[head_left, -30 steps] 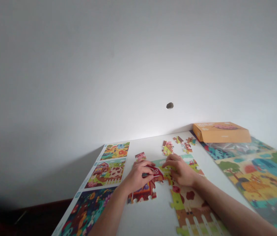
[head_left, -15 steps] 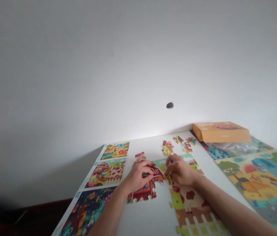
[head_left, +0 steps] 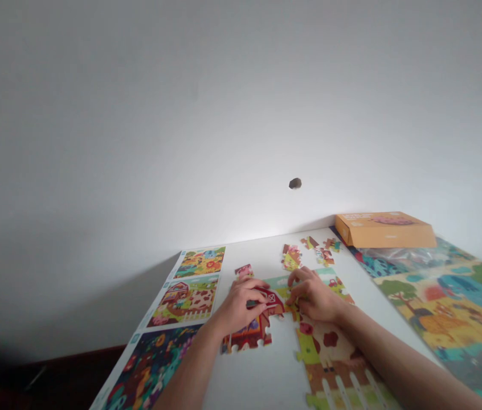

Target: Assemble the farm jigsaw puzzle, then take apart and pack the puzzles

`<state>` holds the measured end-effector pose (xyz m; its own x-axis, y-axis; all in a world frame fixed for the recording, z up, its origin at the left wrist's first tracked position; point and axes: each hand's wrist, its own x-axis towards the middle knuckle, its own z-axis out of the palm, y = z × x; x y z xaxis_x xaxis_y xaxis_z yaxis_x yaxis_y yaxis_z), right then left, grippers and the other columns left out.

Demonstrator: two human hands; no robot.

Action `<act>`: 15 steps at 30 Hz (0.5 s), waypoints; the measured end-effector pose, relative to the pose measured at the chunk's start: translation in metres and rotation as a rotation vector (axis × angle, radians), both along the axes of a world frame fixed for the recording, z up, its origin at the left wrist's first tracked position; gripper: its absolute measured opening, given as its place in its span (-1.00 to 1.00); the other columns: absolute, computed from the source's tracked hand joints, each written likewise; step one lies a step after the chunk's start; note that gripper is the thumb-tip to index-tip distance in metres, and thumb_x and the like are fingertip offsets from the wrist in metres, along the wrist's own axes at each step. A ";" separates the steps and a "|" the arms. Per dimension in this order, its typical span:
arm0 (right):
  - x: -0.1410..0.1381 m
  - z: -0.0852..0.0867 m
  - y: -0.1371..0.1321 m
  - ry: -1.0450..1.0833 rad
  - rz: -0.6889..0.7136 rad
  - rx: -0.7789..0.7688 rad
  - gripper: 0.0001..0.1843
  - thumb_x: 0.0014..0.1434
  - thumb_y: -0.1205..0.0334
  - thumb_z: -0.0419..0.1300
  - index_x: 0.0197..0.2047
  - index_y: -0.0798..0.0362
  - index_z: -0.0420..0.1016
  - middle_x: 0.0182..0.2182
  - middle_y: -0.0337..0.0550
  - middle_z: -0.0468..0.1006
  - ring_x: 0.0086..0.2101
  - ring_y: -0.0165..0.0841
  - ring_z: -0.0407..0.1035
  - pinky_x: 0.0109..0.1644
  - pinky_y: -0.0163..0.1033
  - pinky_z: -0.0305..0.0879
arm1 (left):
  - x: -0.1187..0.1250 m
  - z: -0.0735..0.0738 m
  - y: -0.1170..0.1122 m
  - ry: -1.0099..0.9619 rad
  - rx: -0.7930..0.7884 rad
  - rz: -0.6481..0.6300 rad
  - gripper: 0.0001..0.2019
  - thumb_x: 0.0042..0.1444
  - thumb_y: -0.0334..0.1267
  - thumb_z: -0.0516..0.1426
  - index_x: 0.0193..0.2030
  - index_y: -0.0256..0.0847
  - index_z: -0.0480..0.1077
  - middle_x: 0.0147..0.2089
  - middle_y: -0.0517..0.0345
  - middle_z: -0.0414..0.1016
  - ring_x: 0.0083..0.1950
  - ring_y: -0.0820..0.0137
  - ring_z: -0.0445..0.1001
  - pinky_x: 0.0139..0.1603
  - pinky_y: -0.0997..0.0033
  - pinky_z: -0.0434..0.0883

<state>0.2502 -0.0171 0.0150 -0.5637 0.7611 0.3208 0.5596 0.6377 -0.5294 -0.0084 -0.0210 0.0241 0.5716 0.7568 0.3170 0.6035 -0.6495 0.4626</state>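
Farm puzzle part-joined: gap at six o'clock, loose pieces toward one. Left hand, right hand half-curled on joined part; any hold unclear.

The left fingers and right fingers touch a part-built farm puzzle.

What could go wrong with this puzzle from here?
The right hand, over the cow section, could part its joins if it drags. Uneven pressure from the left hand might shift the barn section. The loose pieces beyond the fingers could get knocked about.
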 end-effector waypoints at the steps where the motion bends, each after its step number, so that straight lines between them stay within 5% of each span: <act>1: 0.000 0.001 0.000 -0.001 -0.002 -0.001 -0.55 -0.18 0.56 0.11 -0.37 -0.13 0.65 -0.15 -0.15 0.45 -0.10 -0.24 0.26 0.06 -0.04 0.12 | 0.000 -0.001 0.000 0.000 0.002 -0.003 -0.89 0.10 -0.32 0.21 -0.32 -0.06 0.59 0.01 0.16 0.53 0.07 0.28 0.41 0.23 0.19 0.22; 15: -0.002 0.008 -0.002 -0.070 -0.023 0.012 -0.64 -0.10 0.50 0.16 -0.39 -0.15 0.65 -0.08 -0.15 0.44 -0.05 -0.20 0.26 0.06 -0.05 0.11 | 0.002 0.006 -0.002 0.017 -0.012 0.014 -0.90 0.10 -0.33 0.21 -0.34 -0.07 0.58 -0.01 0.17 0.54 0.06 0.29 0.44 0.23 0.18 0.21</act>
